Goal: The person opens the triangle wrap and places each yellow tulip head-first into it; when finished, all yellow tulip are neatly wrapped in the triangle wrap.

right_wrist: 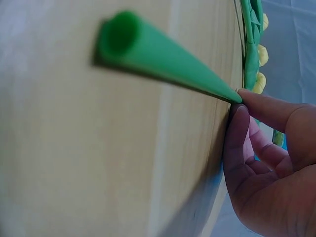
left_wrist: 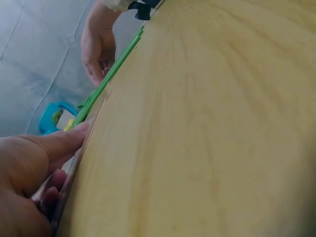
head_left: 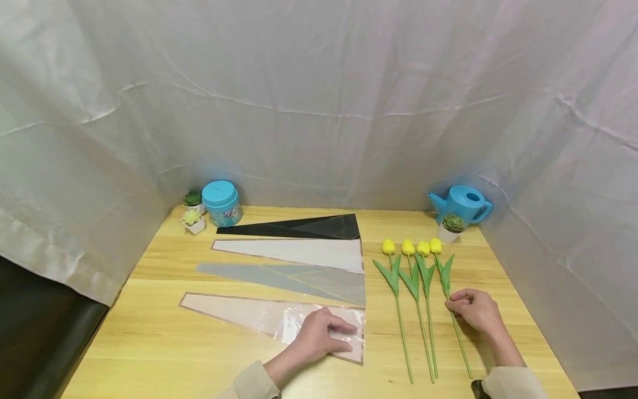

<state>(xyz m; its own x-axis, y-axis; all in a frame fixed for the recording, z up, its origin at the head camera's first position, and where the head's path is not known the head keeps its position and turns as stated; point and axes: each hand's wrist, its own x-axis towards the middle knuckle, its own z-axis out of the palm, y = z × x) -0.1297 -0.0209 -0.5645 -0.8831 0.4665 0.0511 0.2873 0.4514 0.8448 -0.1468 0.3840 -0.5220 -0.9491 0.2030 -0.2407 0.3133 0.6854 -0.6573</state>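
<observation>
My right hand (head_left: 477,310) pinches the stem of the rightmost artificial yellow tulip (head_left: 461,344) between thumb and forefinger, just below its leaves. In the right wrist view, the stem's hollow cut end (right_wrist: 123,34) points towards the camera. Three more tulips (head_left: 402,327) lie beside it, heads away from me. My left hand (head_left: 316,335) rests on the wide end of the nearest flower sleeve (head_left: 226,310), pale with a brownish-pink border and shiny clear film. Its thumb and fingers are spread apart, and the left wrist view shows the fingertips at the sleeve's edge.
Behind that sleeve lie a grey sleeve (head_left: 239,270), a white one (head_left: 319,254) and a black one (head_left: 319,227). A blue-lidded jar (head_left: 221,202) and two small potted succulents (head_left: 193,220) stand back left. A blue watering can (head_left: 461,202) and another potted succulent (head_left: 450,228) stand back right.
</observation>
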